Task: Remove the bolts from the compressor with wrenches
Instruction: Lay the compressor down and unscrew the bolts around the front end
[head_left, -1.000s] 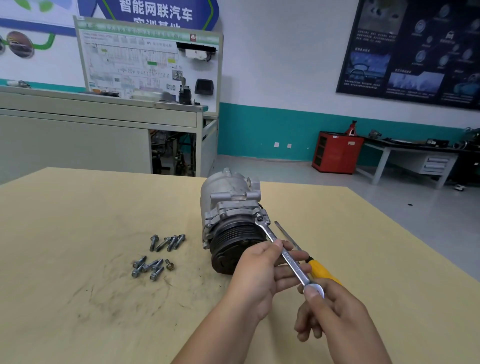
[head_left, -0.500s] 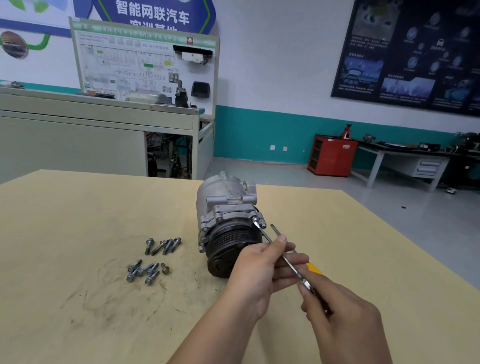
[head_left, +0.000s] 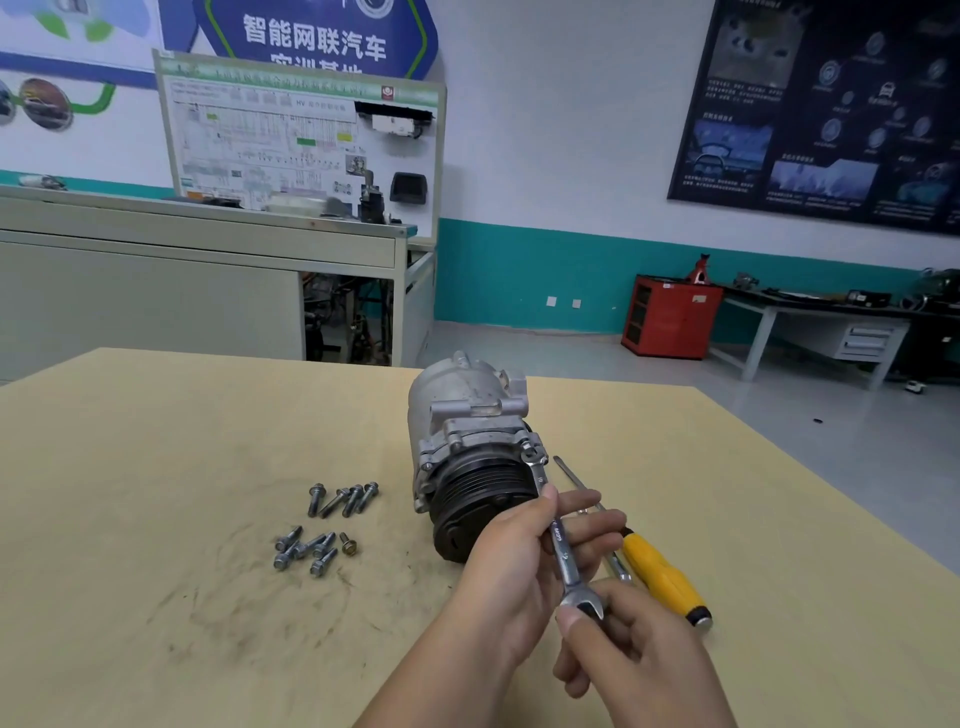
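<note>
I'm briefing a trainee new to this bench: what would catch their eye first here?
First the silver compressor lying on the table, black pulley toward the camera, with a wrench set on its right side, gripped by the left hand along the shaft and the right hand at the near end. Then the loose bolts clustered left of it, and a yellow-handled screwdriver lying to its right.

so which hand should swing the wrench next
Right. The right hand pinches the wrench at its free end, farthest from the compressor, so likely most leverage; the left hand grips mid-shaft, better for steadying.
</note>
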